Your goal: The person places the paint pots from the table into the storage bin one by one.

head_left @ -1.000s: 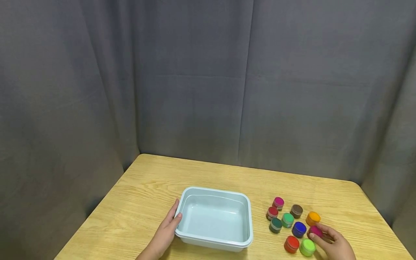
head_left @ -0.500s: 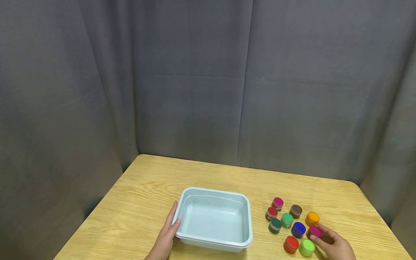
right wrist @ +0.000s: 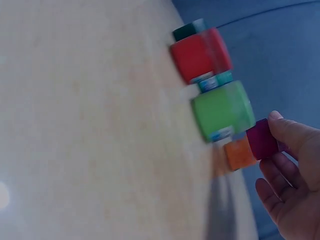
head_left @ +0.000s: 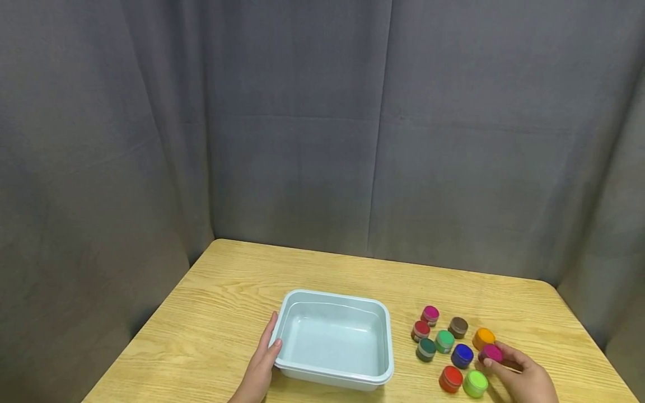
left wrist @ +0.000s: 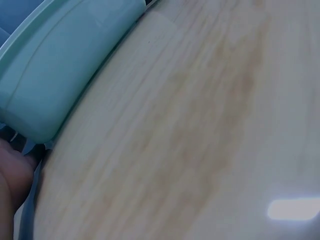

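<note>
My left hand [head_left: 260, 366] holds the left side of a pale blue plastic basin [head_left: 335, 371], thumb at the rim and fingers along the outer wall. In the left wrist view the basin's side [left wrist: 65, 65] fills the upper left corner, with part of the hand [left wrist: 15, 172] below it. Over on the right, my right hand [head_left: 524, 376] pinches a small magenta paint jar [head_left: 490, 353] between thumb and fingers. The right wrist view shows that jar [right wrist: 262, 140] raised beside the green jar [right wrist: 223, 111], with an orange jar [right wrist: 240, 153] behind it.
Several other paint jars stand close together right of the basin, among them a blue one [head_left: 462, 356], a red one [head_left: 450, 379], a lime green one [head_left: 475, 384] and a brown one [head_left: 458, 327]. Grey curtains [head_left: 302, 140] hang behind the wooden table [head_left: 211, 302].
My right hand has drawn the magenta jar slightly up and right, away from the lime green one. My left hand has shifted slightly along the basin's side.
</note>
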Demonstrator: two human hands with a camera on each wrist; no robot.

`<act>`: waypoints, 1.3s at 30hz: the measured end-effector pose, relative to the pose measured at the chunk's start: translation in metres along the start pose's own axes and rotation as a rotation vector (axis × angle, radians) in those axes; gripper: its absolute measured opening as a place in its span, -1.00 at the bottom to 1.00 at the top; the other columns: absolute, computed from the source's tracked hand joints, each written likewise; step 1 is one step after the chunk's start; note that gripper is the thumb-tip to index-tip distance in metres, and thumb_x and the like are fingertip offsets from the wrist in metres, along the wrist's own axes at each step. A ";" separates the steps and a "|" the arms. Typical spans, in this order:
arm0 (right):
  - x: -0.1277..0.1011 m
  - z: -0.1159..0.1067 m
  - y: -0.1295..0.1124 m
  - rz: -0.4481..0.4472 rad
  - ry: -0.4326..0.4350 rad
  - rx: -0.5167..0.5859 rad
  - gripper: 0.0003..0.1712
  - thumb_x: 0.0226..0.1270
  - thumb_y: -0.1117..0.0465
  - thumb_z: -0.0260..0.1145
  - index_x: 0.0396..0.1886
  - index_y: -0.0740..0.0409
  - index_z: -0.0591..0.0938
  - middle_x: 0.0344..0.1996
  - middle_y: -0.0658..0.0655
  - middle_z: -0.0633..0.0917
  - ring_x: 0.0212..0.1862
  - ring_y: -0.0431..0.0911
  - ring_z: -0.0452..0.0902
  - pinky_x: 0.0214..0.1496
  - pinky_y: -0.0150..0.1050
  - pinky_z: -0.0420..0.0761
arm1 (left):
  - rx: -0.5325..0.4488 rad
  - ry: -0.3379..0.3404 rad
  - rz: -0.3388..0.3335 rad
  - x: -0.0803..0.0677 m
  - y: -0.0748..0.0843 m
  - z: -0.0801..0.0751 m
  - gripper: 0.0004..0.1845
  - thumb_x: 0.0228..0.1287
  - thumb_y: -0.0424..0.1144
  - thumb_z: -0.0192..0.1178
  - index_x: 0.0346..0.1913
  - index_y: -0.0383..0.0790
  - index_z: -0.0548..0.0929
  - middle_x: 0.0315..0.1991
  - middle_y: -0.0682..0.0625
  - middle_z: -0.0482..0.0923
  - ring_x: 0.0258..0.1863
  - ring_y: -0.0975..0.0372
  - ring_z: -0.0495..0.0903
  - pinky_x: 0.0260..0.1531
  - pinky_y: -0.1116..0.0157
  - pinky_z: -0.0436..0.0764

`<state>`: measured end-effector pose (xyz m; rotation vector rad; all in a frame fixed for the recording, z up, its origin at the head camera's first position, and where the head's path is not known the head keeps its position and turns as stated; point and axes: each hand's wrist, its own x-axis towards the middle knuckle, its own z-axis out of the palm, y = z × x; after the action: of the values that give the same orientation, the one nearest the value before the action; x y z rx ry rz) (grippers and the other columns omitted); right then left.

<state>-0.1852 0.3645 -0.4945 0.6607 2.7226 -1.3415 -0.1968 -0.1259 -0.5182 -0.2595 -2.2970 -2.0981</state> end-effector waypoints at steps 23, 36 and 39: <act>-0.025 0.028 -0.117 -0.319 -0.090 0.001 -0.20 0.25 -0.13 0.39 0.37 0.20 0.43 0.13 0.27 0.65 0.08 0.06 0.61 0.09 -0.02 0.66 | -0.046 -0.008 0.004 -0.001 0.001 0.001 -0.35 0.56 -0.15 -0.21 0.57 -0.25 -0.11 0.59 -0.27 -0.30 0.54 -0.26 -0.35 0.38 -0.37 -0.31; -0.030 0.074 -0.164 -0.398 -0.147 0.125 -0.34 0.18 0.09 0.48 0.28 0.14 0.54 0.07 0.22 0.67 0.04 0.01 0.60 -0.02 -0.18 0.71 | -0.031 0.008 0.017 0.001 0.000 0.004 -0.35 0.57 -0.10 -0.22 0.56 -0.26 -0.10 0.59 -0.26 -0.28 0.54 -0.26 -0.32 0.38 -0.37 -0.30; -0.031 0.085 -0.171 -0.414 -0.155 0.140 -0.39 0.17 0.16 0.49 0.24 0.15 0.57 0.03 0.19 0.68 0.05 0.02 0.61 0.02 -0.13 0.71 | -0.028 0.008 0.016 0.001 0.000 0.003 -0.35 0.57 -0.11 -0.21 0.56 -0.26 -0.09 0.59 -0.27 -0.27 0.54 -0.26 -0.32 0.38 -0.38 -0.31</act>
<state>-0.2361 0.1968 -0.4131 -0.0155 2.7512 -1.5928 -0.1978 -0.1225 -0.5186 -0.2690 -2.2548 -2.1208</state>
